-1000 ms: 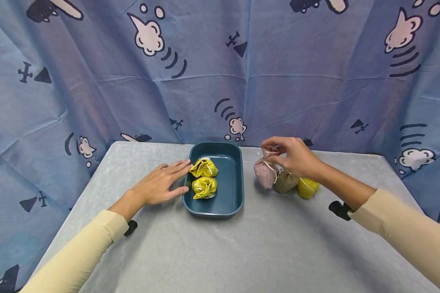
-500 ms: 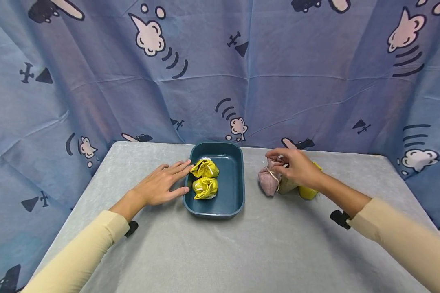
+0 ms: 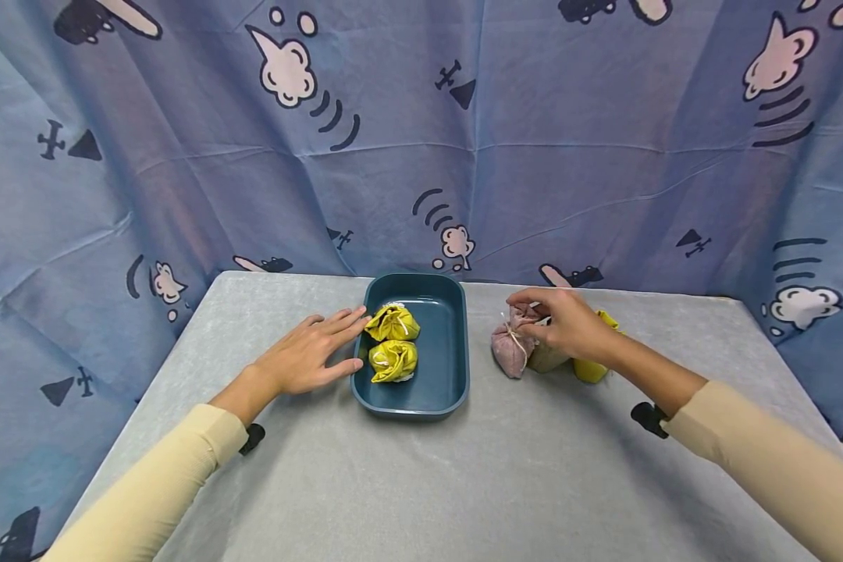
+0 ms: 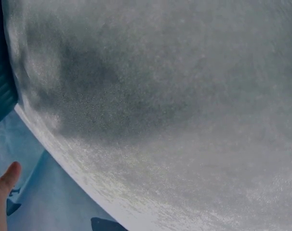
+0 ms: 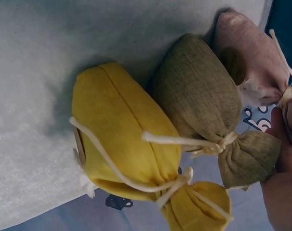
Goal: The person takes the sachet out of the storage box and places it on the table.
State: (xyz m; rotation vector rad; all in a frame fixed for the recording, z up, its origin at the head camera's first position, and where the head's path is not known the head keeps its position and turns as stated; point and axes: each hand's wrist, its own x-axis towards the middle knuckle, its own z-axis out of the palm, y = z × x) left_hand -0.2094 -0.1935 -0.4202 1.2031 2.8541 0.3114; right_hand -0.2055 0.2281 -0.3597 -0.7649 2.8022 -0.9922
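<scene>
The right hand (image 3: 572, 320) pinches the pink pouch (image 3: 509, 355) toward the table's (image 3: 421, 484) far edge, best held above its cord (image 5: 287, 96) (left hand (image 3: 312, 351) straight-fingered).

- A blue-violet curtain (image 3: 393, 94) is hanging behind the table (image 3: 464, 484) and is wrapping round toward both sides.
- Pale cartoon clouds (image 3: 288, 74) and dark triangles (image 3: 464, 94) are dotting the fabric.
- A crease (image 3: 569, 145) is running across it, while soft vertical folds are rippling downward.
- The tabletop is showing a mottled light grey, its far edge lying close to the curtain.
- Soft light is falling on the surface; in the left wrist view, a blurred shadow (image 4: 107, 86) is spreading over the grey.
</scene>
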